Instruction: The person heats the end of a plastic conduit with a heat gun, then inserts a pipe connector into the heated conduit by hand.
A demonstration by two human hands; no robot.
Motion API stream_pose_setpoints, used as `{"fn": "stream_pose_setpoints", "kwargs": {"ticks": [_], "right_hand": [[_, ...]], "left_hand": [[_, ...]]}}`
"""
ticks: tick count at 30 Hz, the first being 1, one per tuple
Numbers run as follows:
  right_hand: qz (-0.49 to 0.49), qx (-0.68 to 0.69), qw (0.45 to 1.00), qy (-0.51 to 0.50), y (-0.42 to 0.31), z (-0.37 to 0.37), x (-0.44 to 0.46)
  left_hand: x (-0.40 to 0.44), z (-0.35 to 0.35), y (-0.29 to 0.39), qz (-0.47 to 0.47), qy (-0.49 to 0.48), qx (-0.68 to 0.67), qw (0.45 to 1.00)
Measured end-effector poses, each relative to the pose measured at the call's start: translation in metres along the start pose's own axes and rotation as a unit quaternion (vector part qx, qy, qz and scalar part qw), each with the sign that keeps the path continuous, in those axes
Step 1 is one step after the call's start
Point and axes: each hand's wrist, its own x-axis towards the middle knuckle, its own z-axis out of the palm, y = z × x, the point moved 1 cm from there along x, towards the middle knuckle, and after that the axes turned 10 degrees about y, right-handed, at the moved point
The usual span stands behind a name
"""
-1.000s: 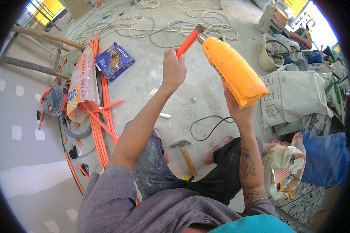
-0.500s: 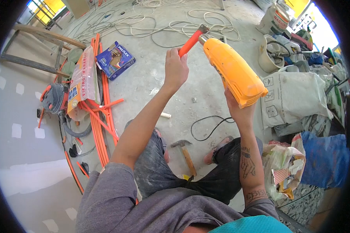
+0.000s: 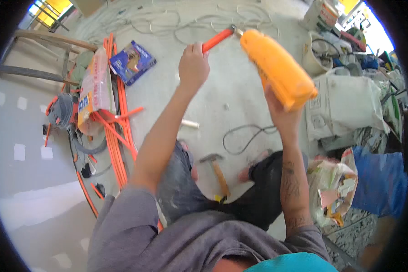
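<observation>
My left hand (image 3: pixel 194 68) is closed around an orange pipe (image 3: pixel 217 41) that slants up to the right; its far end looks dark. In my right hand (image 3: pixel 282 109) is a yellow-orange heat gun (image 3: pixel 276 65), its body tilted and its metal nozzle pointing up-left, close beside the pipe's dark end. Whether nozzle and pipe touch I cannot tell. The fingers on the heat gun's handle are mostly hidden beneath it. Below, between my legs, a hammer (image 3: pixel 219 177) with a wooden handle lies on the floor.
Long orange pipes (image 3: pixel 115 154) and a blue box (image 3: pixel 133 63) lie at left, near a wooden frame (image 3: pixel 36 75). A black cord (image 3: pixel 240 131) loops on the floor. Pale cables (image 3: pixel 181 27) sprawl ahead. White sacks (image 3: pixel 344 104), a bucket (image 3: pixel 315 54) and a plastic bag (image 3: pixel 328 186) crowd the right.
The pipe and my left hand have shifted left and slightly up, with the pipe now lying flatter. The heat gun has moved slightly up and right. The view is more blurred.
</observation>
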Motion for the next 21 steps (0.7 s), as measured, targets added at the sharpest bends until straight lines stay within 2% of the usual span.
{"fn": "stream_pose_setpoints", "kwargs": {"ticks": [1,2,3,4,6,7,9,10,12,13,15,16,17,18,21], "right_hand": [[0.069,0.004,0.998,-0.008,0.000,-0.001,0.000],[0.199,0.056,0.978,-0.024,0.000,-0.001,0.004],[0.326,0.102,0.940,-0.021,-0.001,-0.002,0.008],[0.337,0.111,0.934,-0.036,0.009,-0.004,0.013],[0.425,0.230,0.876,0.006,0.022,-0.011,0.015],[0.441,0.227,0.868,0.015,0.037,-0.018,0.019],[0.517,0.449,0.728,0.018,0.073,-0.036,0.023],[0.525,0.449,0.723,0.030,0.086,-0.048,0.025],[0.541,0.516,0.664,0.016,0.106,-0.067,0.026],[0.547,0.515,0.660,0.026,0.097,-0.069,0.029],[0.521,0.373,0.756,0.132,0.069,-0.075,0.031],[0.504,0.338,0.781,0.151,0.060,-0.077,0.032],[0.508,0.337,0.777,0.156,0.052,-0.078,0.031],[0.456,0.295,0.826,0.152,0.044,-0.079,0.031],[0.412,0.252,0.862,0.152,0.051,-0.097,0.033]], "left_hand": [[-0.006,0.004,-0.008,-0.054,-0.102,0.050,0.992],[-0.014,0.015,-0.023,-0.066,-0.126,0.055,0.988],[-0.027,0.032,-0.046,-0.067,-0.211,0.106,0.969],[-0.042,0.046,-0.067,-0.063,-0.293,0.156,0.941],[-0.071,0.070,-0.099,-0.078,-0.365,0.176,0.911],[-0.085,0.083,-0.113,-0.089,-0.412,0.187,0.888],[-0.124,0.112,-0.152,-0.090,-0.471,0.205,0.853],[-0.140,0.121,-0.165,-0.099,-0.513,0.217,0.825],[-0.166,0.127,-0.171,-0.088,-0.540,0.232,0.804],[-0.177,0.132,-0.174,-0.082,-0.554,0.241,0.793],[-0.189,0.140,-0.178,-0.083,-0.562,0.256,0.782],[-0.192,0.141,-0.177,-0.058,-0.555,0.251,0.791],[-0.194,0.141,-0.176,-0.033,-0.547,0.246,0.800],[-0.194,0.140,-0.172,-0.030,-0.552,0.249,0.795],[-0.186,0.145,-0.159,0.009,-0.564,0.255,0.786]]}}
